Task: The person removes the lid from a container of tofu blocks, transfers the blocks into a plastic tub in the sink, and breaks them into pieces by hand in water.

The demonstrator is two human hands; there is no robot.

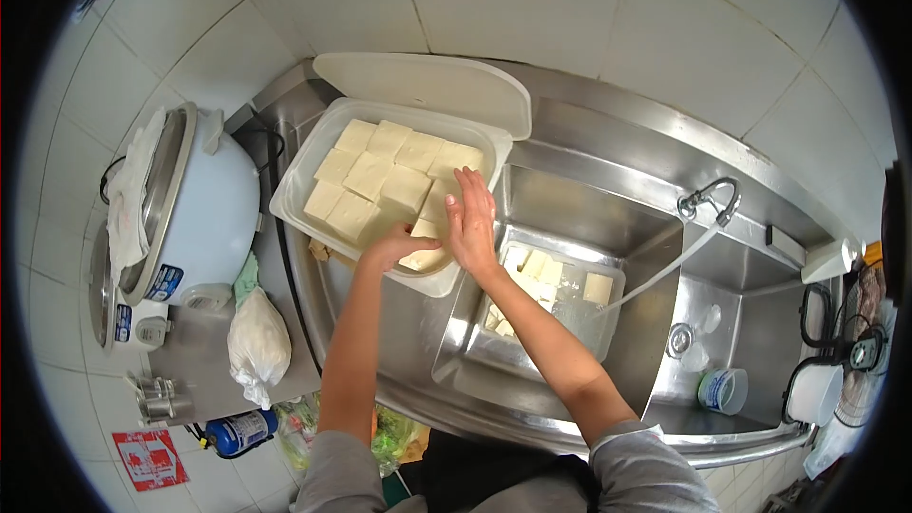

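White tofu blocks (368, 174) lie side by side in a white plastic tub (293, 192), its lid (427, 85) tilted up behind it. At the tub's front right, my left hand (397, 245) has its fingers over the near edge, touching a tofu block. My right hand (472, 223) is flat along the right side of the same blocks, with its fingers stretched out. In the sink basin, a clear container (608, 323) holds water and more tofu pieces (537, 271).
A hose (665, 269) runs from the faucet (708, 198) into the clear container. The second basin (750, 323) holds a small tub (724, 389). At the left are a light-blue rice cooker (214, 214) and a tied white bag (258, 342).
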